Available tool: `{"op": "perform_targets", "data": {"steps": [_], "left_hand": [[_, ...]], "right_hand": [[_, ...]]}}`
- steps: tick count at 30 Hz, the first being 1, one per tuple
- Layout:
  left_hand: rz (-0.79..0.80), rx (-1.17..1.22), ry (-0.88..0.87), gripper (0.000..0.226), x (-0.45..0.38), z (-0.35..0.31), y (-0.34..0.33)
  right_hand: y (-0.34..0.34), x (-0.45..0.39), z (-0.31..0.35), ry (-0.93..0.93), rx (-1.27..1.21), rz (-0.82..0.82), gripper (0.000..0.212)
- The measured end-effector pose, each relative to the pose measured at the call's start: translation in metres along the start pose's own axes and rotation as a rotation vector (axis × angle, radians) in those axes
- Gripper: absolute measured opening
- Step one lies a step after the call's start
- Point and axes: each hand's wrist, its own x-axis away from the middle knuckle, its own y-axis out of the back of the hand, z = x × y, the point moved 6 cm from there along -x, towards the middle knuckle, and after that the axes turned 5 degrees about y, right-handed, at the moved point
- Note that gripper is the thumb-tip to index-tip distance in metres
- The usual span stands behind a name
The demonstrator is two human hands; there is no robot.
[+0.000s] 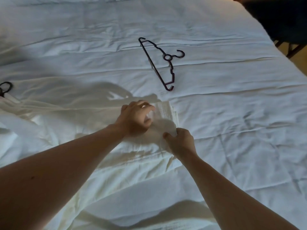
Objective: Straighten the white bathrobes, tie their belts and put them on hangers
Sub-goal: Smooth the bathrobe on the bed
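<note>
A white bathrobe lies spread across the bed, running from the left edge toward the middle. Its sleeve end shows a ribbed weave. My left hand grips the sleeve fabric from above with curled fingers. Just below it, my right hand pinches the sleeve's near edge. A dark plastic hanger lies flat on the bed beyond both hands, hook pointing right. At the left edge the hook of a second hanger pokes out of the robe's collar area.
The white duvet covers the bed and is wrinkled. Dark furniture stands past the bed's far right corner, above a strip of floor.
</note>
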Motion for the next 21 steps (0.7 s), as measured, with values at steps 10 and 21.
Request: {"op": "perform_targets", "data": {"steps": [10,21], "left_hand": [[-0.009,-0.068,0.079,0.037,-0.043,-0.026,-0.005],[-0.315,-0.078,0.193,0.053,0.03,0.005,0.012]], "right_hand": [[0.026,0.027,0.009,0.226,-0.198,-0.23,0.042],[-0.008,0.05,0.039,0.476,0.42,-0.302,0.058]]}}
